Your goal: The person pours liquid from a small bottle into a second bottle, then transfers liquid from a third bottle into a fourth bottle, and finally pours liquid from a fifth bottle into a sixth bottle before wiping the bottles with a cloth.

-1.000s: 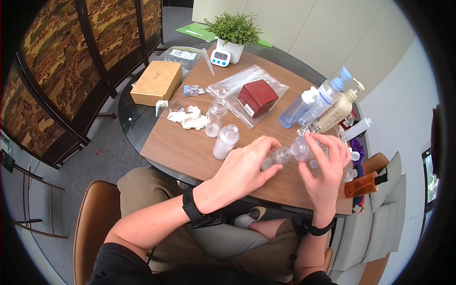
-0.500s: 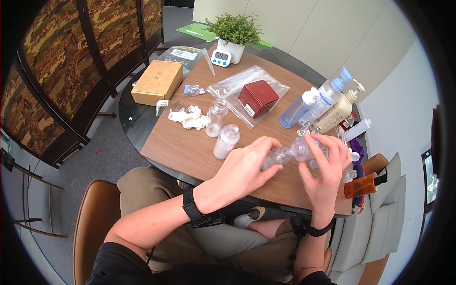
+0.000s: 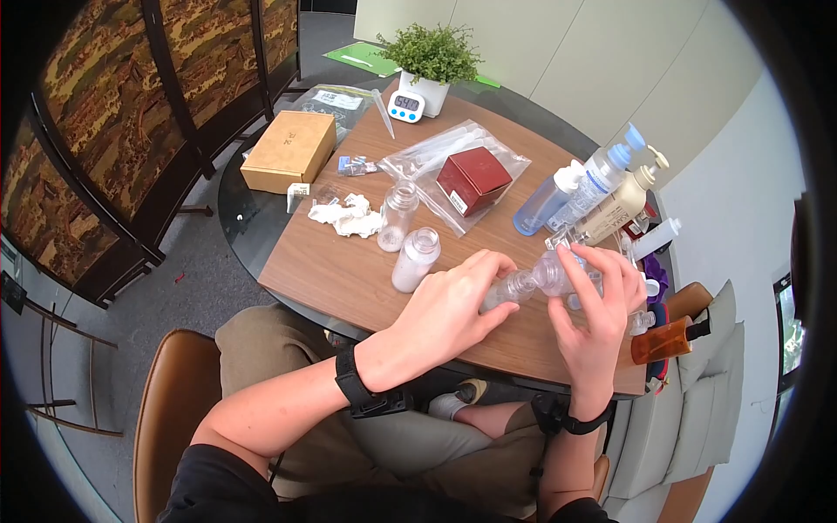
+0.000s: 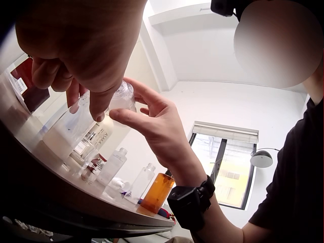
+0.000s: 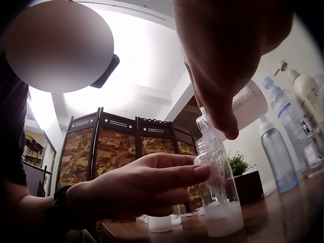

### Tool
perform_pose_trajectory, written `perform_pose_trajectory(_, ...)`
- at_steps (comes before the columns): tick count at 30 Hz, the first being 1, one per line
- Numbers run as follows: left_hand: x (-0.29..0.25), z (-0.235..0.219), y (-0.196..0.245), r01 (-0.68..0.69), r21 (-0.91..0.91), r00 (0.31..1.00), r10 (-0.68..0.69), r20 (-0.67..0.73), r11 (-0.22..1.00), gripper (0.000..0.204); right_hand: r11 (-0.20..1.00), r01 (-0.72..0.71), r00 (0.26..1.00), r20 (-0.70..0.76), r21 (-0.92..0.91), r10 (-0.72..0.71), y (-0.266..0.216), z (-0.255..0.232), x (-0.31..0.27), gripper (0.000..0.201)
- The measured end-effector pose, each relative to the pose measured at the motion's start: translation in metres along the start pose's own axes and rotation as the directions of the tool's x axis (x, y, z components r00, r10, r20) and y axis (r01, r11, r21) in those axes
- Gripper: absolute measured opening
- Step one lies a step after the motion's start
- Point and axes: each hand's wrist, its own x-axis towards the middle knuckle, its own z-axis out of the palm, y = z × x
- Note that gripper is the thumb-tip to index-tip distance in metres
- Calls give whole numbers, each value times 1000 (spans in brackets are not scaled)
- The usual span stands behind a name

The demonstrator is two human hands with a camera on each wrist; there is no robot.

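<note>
My left hand grips a clear bottle with threaded neck that stands on the table. Cloudy whitish contents show in its lower part in the right wrist view. From above, my right hand holds a second clear bottle, tilted so its threaded mouth sits right at the lower bottle's mouth. Streaks run down inside the lower bottle. Left of my left hand stand two more uncapped clear bottles: one with whitish contents, the other with a little at the bottom.
Behind lie a dark red box on a zip bag, crumpled tissue and a cardboard box. A timer stands by the potted plant. Pump bottles crowd the right, with an amber bottle at the edge.
</note>
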Motion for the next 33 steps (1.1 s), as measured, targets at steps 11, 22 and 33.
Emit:
perform_pose_trajectory(11, 0, 2, -3, -21, 5, 1000, 21, -14, 1000, 46, 1000, 1, 1000, -6, -1, -1, -2, 0, 0, 64)
perform_pose_trajectory(22, 0, 1, -2, -11, 3, 1000, 11, -9, 1000, 45, 1000, -1, 1000, -14, -5, 1, -4, 1, 0, 64)
perform_pose_trajectory(33, 0, 1, -2, -21, 2, 1000, 21, -10, 1000, 45, 1000, 7, 1000, -23, -18, -7, -4, 1, 0, 64)
